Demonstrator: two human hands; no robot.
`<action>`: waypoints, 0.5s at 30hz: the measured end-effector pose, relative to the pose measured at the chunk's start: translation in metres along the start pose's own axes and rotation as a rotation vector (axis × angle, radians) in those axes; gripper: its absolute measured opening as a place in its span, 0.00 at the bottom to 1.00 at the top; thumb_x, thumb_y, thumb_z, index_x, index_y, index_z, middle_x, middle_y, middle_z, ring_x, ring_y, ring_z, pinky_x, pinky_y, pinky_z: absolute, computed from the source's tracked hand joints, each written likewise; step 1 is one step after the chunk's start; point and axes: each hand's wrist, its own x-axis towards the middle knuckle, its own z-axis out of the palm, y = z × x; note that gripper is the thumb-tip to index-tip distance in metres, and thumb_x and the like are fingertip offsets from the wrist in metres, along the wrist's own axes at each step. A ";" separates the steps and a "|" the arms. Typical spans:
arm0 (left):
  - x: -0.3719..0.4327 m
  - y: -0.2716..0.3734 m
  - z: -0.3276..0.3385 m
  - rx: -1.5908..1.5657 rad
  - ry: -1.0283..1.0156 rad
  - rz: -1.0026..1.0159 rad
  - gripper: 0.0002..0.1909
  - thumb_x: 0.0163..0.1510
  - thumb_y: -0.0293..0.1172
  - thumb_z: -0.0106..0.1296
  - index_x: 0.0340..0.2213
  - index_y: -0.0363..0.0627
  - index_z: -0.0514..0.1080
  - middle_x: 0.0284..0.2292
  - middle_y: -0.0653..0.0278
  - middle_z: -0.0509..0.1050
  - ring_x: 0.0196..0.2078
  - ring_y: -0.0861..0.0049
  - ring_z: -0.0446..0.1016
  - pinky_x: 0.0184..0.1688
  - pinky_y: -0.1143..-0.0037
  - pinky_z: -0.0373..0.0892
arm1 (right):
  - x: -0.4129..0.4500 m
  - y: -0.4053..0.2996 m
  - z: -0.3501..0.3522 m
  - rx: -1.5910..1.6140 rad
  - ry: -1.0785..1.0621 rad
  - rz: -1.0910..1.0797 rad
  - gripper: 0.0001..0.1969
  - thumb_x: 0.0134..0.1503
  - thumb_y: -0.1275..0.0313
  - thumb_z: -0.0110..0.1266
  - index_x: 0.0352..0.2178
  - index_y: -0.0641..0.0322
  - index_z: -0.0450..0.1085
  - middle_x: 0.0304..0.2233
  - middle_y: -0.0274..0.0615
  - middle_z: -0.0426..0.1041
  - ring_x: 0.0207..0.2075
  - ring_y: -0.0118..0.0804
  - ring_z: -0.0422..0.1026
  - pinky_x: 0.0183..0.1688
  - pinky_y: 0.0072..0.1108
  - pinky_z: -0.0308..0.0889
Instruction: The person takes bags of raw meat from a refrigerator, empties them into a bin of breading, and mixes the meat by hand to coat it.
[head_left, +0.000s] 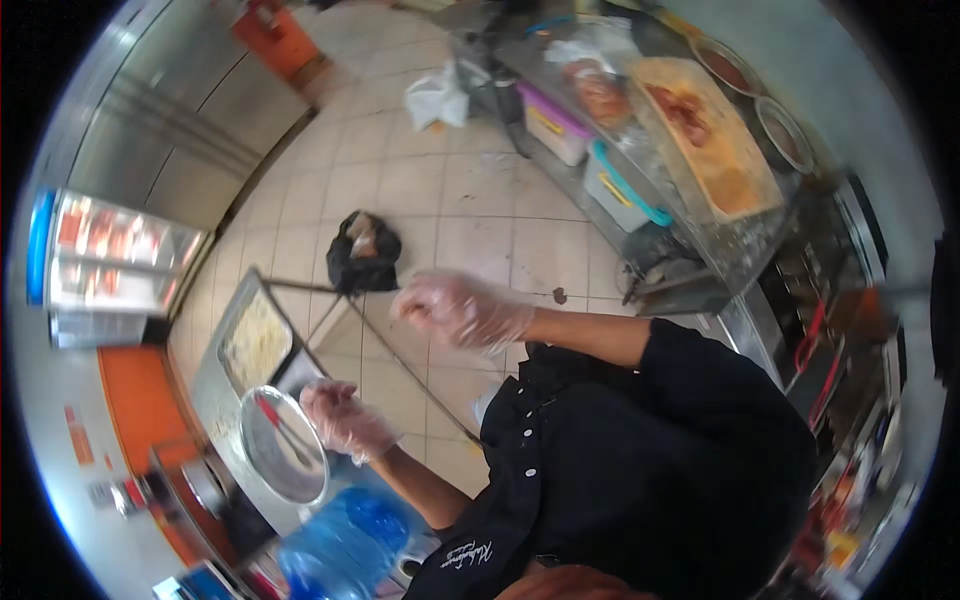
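Note:
Both hands wear clear plastic gloves. My left hand, its fingers bent, is beside the rim of a round white bowl; whether it touches the rim is unclear. A red-handled utensil and some pale powder are in the bowl. Behind the bowl, a rectangular metal tray holds pale, crumbly or shredded food. My right hand hangs in the air over the tiled floor, its fingers curled and blurred. Nothing can be made out in either hand.
A blue water jug lies near my left forearm. On the floor is a black plastic bag. A metal counter at right bears a long tub with reddish food; lidded bins sit beneath. A lit display fridge stands left.

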 end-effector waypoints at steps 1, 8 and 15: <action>0.012 -0.011 0.035 0.040 -0.074 -0.041 0.11 0.57 0.36 0.46 0.35 0.41 0.68 0.28 0.65 0.68 0.30 0.79 0.67 0.33 0.78 0.65 | -0.008 0.017 -0.033 -0.092 0.089 0.107 0.05 0.53 0.75 0.50 0.31 0.62 0.71 0.29 0.44 0.71 0.33 0.44 0.71 0.36 0.30 0.66; 0.094 -0.119 0.188 -0.104 -0.341 -0.412 0.07 0.55 0.27 0.52 0.37 0.46 0.68 0.32 0.68 0.71 0.32 0.80 0.70 0.35 0.78 0.68 | -0.075 0.116 -0.189 -0.427 0.701 0.553 0.06 0.56 0.73 0.49 0.34 0.59 0.70 0.28 0.43 0.72 0.32 0.39 0.72 0.35 0.29 0.66; 0.193 -0.199 0.251 -0.158 -0.372 -0.507 0.06 0.55 0.25 0.52 0.35 0.46 0.68 0.31 0.66 0.72 0.30 0.80 0.71 0.32 0.79 0.71 | -0.080 0.291 -0.265 -0.524 1.106 0.795 0.08 0.53 0.68 0.53 0.35 0.57 0.71 0.31 0.40 0.74 0.35 0.37 0.71 0.37 0.29 0.66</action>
